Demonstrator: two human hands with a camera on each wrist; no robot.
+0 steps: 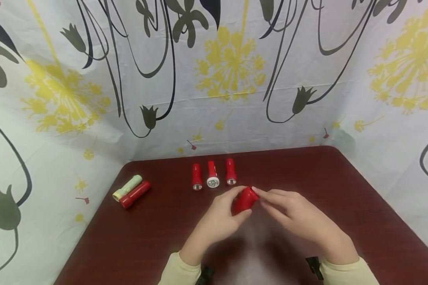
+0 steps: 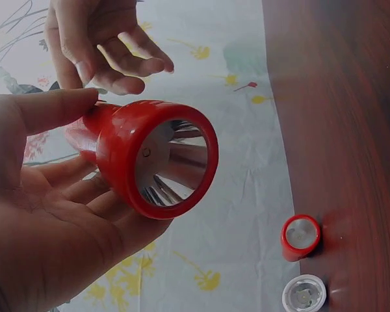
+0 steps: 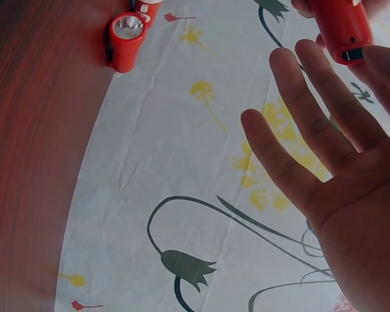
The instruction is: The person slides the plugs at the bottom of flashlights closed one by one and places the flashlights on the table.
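Observation:
My left hand (image 1: 219,219) grips a red flashlight (image 1: 247,198) above the middle of the table, thumb on one side and fingers around the other. In the left wrist view, the flashlight (image 2: 120,140) shows its wide head with a shiny reflector facing the camera. My right hand (image 1: 297,213) is at the tail end, its fingers mostly straight. The right wrist view shows the thumb (image 3: 383,65) by a dark slot at the tail of the flashlight (image 3: 341,26), while the other fingers stay extended and spread.
Three small flashlights stand in a row farther back: a red one (image 1: 196,174), a red one with a white head (image 1: 213,174) and another red one (image 1: 230,172). At the table's left lie a pale green flashlight (image 1: 129,187) and a red flashlight (image 1: 135,194). Patterned cloth (image 1: 214,118) hangs behind.

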